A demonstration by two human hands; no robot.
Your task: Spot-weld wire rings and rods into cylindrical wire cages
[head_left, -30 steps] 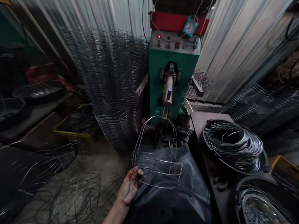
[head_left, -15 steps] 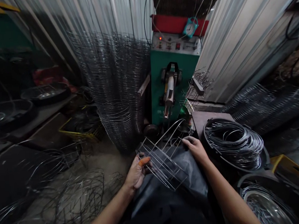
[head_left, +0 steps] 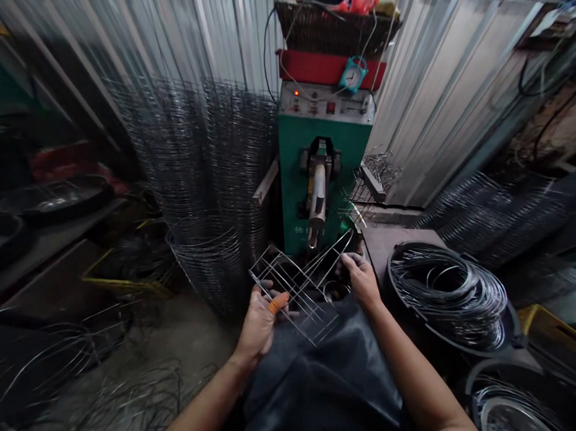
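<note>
My left hand, with an orange cover on the thumb, is closed around the left side of a wire rack held above my lap. A bent wire piece reaches from the rack to the upper right. On that piece my right hand is closed, thumb against fingers. Just beyond the rack stands a green spot welder, its electrode tip pointing down near the rack's far edge. Whether the bent wire is joined to the rack, I cannot tell.
Tall stacks of wire frames lean at the wall, left of the machine. To my right, a black tub holds coiled wire rings, with another tub nearer me. Loose wire pieces cover the floor at left.
The wire rack has moved slightly forward, closer to the electrode, and has levelled out. My right hand has shifted a little forward with the bent wire. The camera view has also shifted.
</note>
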